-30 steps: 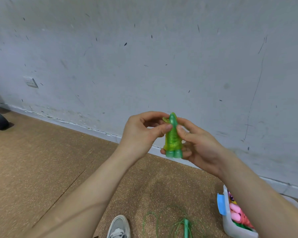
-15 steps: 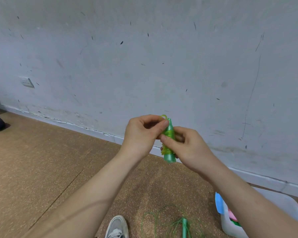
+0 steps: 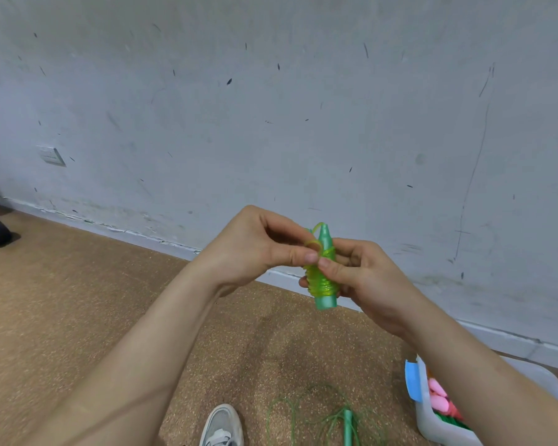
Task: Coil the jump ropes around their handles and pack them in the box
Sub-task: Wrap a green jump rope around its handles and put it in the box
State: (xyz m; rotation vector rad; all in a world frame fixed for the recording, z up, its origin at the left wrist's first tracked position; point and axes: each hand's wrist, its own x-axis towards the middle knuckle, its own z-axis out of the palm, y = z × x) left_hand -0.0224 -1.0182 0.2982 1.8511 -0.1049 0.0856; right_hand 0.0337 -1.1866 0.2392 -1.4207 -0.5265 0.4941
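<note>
Below, box (image 3: 432, 423), pink handles (image 3: 438, 395) inside

The only view comes from the camera on my head, looking forward and down past my forearms to my left hand (image 3: 255, 246) and right hand (image 3: 364, 278), which sit close to the lens at mid-frame. Beyond them it faces the grey wall (image 3: 271, 107) filling the upper half, meeting the cork floor (image 3: 62, 300) along a slanted line. At the bottom edge it catches my shoe (image 3: 221, 426), and the box (image 3: 432, 423) in the bottom right corner.
</note>
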